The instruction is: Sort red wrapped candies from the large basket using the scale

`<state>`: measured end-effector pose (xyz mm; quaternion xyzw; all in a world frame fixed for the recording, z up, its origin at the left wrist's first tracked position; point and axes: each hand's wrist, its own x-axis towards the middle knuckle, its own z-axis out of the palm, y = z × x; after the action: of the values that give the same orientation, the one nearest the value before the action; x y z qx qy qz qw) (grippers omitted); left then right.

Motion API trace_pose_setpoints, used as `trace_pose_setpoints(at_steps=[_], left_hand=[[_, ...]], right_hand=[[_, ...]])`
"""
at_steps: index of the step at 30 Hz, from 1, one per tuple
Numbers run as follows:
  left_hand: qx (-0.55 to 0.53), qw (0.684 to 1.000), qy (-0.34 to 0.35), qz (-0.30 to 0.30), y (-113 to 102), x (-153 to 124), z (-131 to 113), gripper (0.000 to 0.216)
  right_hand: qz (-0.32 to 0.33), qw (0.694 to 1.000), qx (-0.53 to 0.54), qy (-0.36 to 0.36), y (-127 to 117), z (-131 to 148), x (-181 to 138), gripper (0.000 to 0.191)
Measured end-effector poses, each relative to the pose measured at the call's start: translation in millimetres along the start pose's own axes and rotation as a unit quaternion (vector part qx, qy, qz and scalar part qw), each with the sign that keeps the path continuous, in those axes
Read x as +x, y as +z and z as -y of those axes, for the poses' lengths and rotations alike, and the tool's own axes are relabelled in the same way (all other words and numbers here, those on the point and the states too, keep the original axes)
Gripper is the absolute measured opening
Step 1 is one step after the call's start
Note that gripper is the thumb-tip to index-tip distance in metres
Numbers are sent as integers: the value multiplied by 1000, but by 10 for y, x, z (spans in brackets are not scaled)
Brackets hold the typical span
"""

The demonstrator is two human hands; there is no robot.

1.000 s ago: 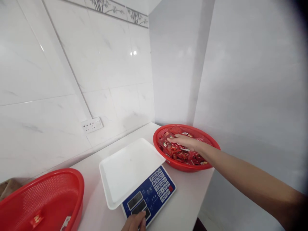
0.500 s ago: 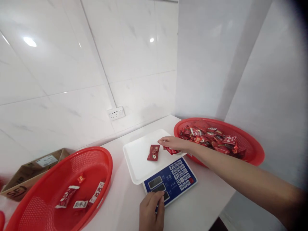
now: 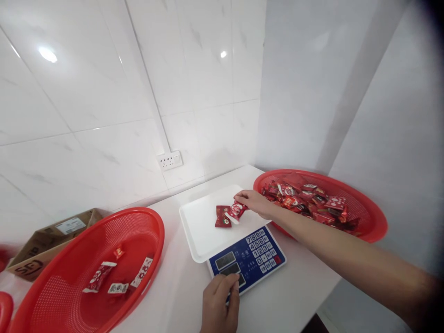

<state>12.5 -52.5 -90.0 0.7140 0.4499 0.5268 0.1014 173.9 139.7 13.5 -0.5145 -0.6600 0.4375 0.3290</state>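
Note:
My right hand (image 3: 252, 202) pinches a red-and-white wrapped snack packet (image 3: 237, 210) over the white tray (image 3: 198, 236) of a digital scale. Its lower end overlaps a dark red packet (image 3: 223, 217) lying on the tray. The blue panel (image 3: 260, 259) of the scale, with number keys and small displays, faces me. My left hand (image 3: 221, 300) is closed at the panel's front left corner, fingertips over the lowest display. What lies between those fingers, if anything, is hidden.
At the right, a red basket (image 3: 376, 229) holds a heap of red packets. Another red basket (image 3: 157, 226) at the left has several packets inside. Behind it sits an open cardboard box (image 3: 38, 259). A power socket (image 3: 169, 160) is on the tiled wall.
My right hand has brought its packet leftward and turned it, so it now meets the packet on the tray. My left hand stays at the scale. The view has shifted slightly.

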Motion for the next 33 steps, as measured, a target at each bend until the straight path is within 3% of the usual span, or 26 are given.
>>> trace_pose_setpoints(at_steps=[4,8,12,18,23,26,29,31,33], left_hand=[[-72,990,-113,-44,4,-16,-25,17],[-194,951,-238,-32,-92,39,-54,32],[-254,930,-265,6,-188,114,-95,41],[-205,934,-292,23,-226,159,-132,43],[-169,946,-275,37,-250,181,-122,40],[-152,952,-263,36,-231,157,-132,39],[-126,961,-245,28,-190,111,-142,40],[-102,968,-227,23,-169,89,-136,39],[-87,972,-216,20,-161,86,-119,38]], right_hand=[[37,998,42,-25,63,64,-157,14],[114,988,90,-57,195,187,-512,19],[186,972,128,-71,391,213,-863,18],[145,966,216,-6,630,-15,-1142,34],[189,949,244,55,629,-196,-1277,39],[148,971,189,21,619,-269,-1335,36],[44,996,77,-32,658,-318,-1380,31],[-7,998,14,-64,687,-316,-1388,27],[-18,996,-14,-82,672,-277,-1351,26]])
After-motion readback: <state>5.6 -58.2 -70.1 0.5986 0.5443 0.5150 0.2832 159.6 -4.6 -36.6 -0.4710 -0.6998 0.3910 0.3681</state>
